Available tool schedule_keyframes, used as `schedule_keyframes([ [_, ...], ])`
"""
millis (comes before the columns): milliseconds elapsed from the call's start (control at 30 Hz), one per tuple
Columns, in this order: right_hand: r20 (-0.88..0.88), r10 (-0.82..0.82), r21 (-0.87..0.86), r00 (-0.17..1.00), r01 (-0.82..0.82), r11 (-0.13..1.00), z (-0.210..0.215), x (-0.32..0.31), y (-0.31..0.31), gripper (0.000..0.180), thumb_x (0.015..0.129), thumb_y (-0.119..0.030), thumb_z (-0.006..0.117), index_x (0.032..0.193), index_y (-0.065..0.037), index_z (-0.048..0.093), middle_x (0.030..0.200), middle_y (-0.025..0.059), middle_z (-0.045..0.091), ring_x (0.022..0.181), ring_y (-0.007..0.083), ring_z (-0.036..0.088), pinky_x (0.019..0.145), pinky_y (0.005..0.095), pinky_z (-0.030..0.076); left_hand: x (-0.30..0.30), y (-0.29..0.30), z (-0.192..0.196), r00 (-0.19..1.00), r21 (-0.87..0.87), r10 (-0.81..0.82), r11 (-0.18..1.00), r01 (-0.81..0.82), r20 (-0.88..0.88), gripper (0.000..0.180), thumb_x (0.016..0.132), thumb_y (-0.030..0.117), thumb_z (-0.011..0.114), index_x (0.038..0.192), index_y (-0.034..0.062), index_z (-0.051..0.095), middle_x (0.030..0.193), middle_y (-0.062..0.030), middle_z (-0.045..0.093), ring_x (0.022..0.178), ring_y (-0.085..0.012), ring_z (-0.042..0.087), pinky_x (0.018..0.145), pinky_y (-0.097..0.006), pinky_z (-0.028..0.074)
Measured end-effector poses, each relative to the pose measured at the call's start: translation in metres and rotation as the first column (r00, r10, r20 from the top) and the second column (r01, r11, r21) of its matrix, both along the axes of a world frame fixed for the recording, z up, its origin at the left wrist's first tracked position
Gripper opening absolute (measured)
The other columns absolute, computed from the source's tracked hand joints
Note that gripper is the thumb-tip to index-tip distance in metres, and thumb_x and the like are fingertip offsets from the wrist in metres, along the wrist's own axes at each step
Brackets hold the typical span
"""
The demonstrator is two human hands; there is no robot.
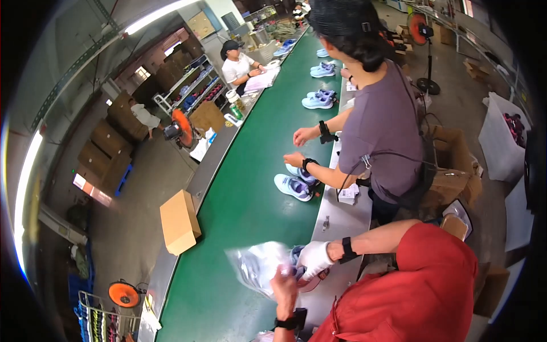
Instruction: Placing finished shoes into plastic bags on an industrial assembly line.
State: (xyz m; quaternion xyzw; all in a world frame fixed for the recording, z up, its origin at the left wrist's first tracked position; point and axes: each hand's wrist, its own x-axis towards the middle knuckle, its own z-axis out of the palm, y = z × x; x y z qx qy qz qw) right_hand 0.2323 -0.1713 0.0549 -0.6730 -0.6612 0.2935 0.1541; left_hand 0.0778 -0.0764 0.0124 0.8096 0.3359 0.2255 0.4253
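Observation:
Over the near part of the green belt, my bare left hand [284, 288] is closed on a clear plastic bag [257, 267], which spreads out to the left and is blurred by motion. My right hand [315, 259], in a white glove, is closed over a bluish shoe [296, 255] at the bag's right side. A reddish-pink edge shows below the glove; I cannot make out what it belongs to. Both wrists carry black straps. Whether the shoe is inside the bag is hidden.
A co-worker [382, 125] in a purple shirt stands ahead on the right, hands above light-blue shoes [293, 187] on the belt [245, 165]. More shoe pairs [318, 100] lie farther up. A cardboard box [179, 222] sits on the left edge. Another person [236, 68] works across the belt.

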Motion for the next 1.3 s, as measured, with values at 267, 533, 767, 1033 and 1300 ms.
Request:
schedule_keyframes([
  [267,0.411,0.251,0.327,0.877,-0.399,0.857,0.011,-0.008,-0.026,0.026,0.067,-0.033,0.056,0.058,-0.011,0.066,0.053,0.0096,0.059,0.051,0.0297,0.059,0.050,0.0397,0.047,0.043,0.045,0.040,0.939,0.016,0.002,1.000,-0.008,0.345,0.015,0.091,0.009,0.054,0.090,-0.0049,0.058,0.075,-0.0011,0.058,0.068,-0.0068,0.046,0.059,-0.023,0.039],
  [533,0.539,0.662,0.118,0.520,-0.825,0.552,0.023,-0.054,-0.007,0.025,0.075,-0.033,0.056,0.069,-0.012,0.068,0.065,0.0055,0.062,0.063,0.0256,0.061,0.061,0.0412,0.047,0.037,0.005,0.078,0.759,0.239,-0.644,0.726,0.645,-0.095,0.017,0.081,0.013,0.058,0.087,-0.0028,0.059,0.070,-0.0284,0.052,0.060,-0.0422,0.053,0.054,-0.041,0.042],
  [767,0.337,0.093,0.349,0.937,-0.216,0.912,-0.041,-0.058,-0.010,0.032,0.064,-0.035,0.062,0.076,-0.006,0.069,0.076,0.0086,0.065,0.077,0.0280,0.063,0.073,0.0403,0.051,-0.041,-0.002,0.014,0.945,0.417,-0.257,0.851,0.320,-0.200,0.014,0.079,0.008,0.061,0.077,-0.0045,0.055,0.056,-0.0261,0.045,0.057,-0.0462,0.034,0.048,-0.043,0.038],
  [1033,0.311,0.462,0.037,0.831,-0.496,0.867,-0.026,-0.086,-0.008,0.036,0.062,-0.041,0.064,0.076,-0.008,0.071,0.072,0.0112,0.066,0.071,0.0297,0.063,0.071,0.0417,0.048,-0.053,0.013,0.067,0.874,0.252,-0.193,0.910,0.329,-0.446,0.008,0.083,-0.003,0.058,0.087,-0.0091,0.060,0.072,-0.0031,0.059,0.068,-0.0090,0.048,0.057,-0.026,0.042],
  [1300,0.123,-0.060,0.849,0.991,-0.074,0.524,-0.053,-0.080,0.005,0.028,0.070,-0.029,0.059,0.080,-0.004,0.064,0.069,0.0134,0.063,0.065,0.0306,0.062,0.067,0.0397,0.049,-0.072,-0.033,-0.052,0.864,-0.418,0.163,0.906,0.059,0.476,0.012,0.081,-0.004,0.060,0.092,-0.0083,0.059,0.078,-0.0042,0.059,0.075,-0.0102,0.048,0.064,-0.026,0.044],
])
